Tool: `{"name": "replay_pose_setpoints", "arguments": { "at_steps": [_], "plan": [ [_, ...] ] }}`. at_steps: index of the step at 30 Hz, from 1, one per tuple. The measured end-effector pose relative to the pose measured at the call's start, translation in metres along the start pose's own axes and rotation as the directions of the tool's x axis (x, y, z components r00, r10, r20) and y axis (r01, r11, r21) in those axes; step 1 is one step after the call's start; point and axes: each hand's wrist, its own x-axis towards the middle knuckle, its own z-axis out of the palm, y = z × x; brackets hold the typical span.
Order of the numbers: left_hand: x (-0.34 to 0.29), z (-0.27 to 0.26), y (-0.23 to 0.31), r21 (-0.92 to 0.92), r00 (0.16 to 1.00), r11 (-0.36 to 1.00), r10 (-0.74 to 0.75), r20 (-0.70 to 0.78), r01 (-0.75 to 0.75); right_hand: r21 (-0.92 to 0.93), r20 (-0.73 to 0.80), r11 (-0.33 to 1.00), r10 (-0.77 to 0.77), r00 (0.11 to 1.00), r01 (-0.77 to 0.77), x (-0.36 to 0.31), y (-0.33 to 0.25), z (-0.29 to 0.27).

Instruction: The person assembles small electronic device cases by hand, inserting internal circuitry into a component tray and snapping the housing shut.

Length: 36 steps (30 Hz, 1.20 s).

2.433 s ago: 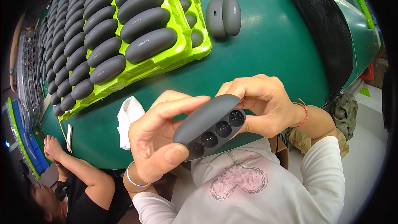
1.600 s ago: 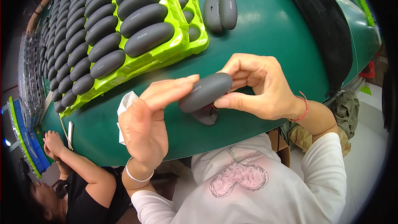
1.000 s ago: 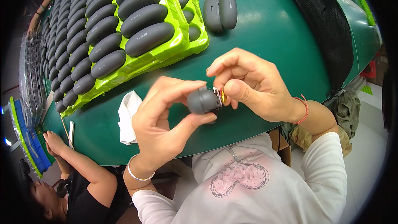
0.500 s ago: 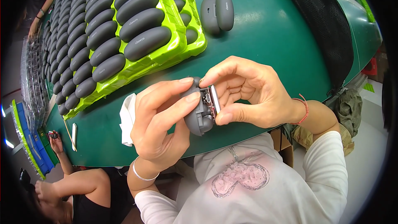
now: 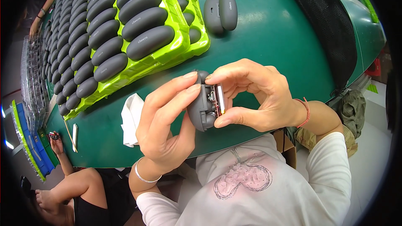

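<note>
My left hand (image 5: pixel 165 121) grips the outside of a rounded dark grey plastic case (image 5: pixel 195 112), its thumb low and fingers over the top. The case stands on edge, its open side turned right. A small circuit board (image 5: pixel 213 96) with a metal port shows in that opening. Beside it is a flat, pale silver block (image 5: pixel 220 98), tilted slightly off the case. My right hand (image 5: pixel 264 94) is closed round this side, index finger at the upper edge and thumb at the lower edge. Its other fingers curl behind the block and are partly hidden.
Stacked lime-green trays (image 5: pixel 180 50) full of dark grey rounded cases stand at the upper left. A similar two-part case (image 5: pixel 214 16) lies beyond my hands. A white cloth (image 5: pixel 130 119) lies by my left wrist. Another person's hand (image 5: pixel 57 144) is at far left, a black mesh bag (image 5: pixel 324 25) at right.
Both hands have shifted slightly up and right with the case. The case has turned a little, showing more of the circuit board, and the right thumb sits a bit further left.
</note>
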Motion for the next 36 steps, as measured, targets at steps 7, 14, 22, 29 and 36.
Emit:
{"name": "replay_pose_setpoints", "arguments": {
  "at_steps": [7,14,22,29,36],
  "plan": [
    [0.002,0.003,0.006,-0.107,0.994,0.989,-0.101,0.035,0.104,-0.089,-0.067,0.995,-0.058,0.996,0.051,0.0,-0.001,-0.001],
    [0.0,0.004,0.002,-0.198,0.996,0.976,-0.09,0.017,0.091,-0.158,-0.078,0.98,-0.131,0.988,0.118,-0.001,0.0,0.0],
    [0.001,0.004,0.01,-0.378,0.969,0.894,-0.195,0.153,0.24,-0.339,-0.075,0.924,-0.213,0.974,0.176,-0.002,-0.001,-0.003],
    [-0.008,-0.002,0.003,-0.301,0.973,0.937,-0.119,0.2,0.176,-0.388,-0.002,0.911,-0.151,0.989,0.138,-0.009,-0.004,-0.001],
    [-0.003,0.001,0.003,-0.299,0.972,0.939,-0.112,0.208,0.172,-0.361,-0.007,0.914,-0.199,0.98,0.184,-0.006,-0.004,-0.006]
  ]
}}
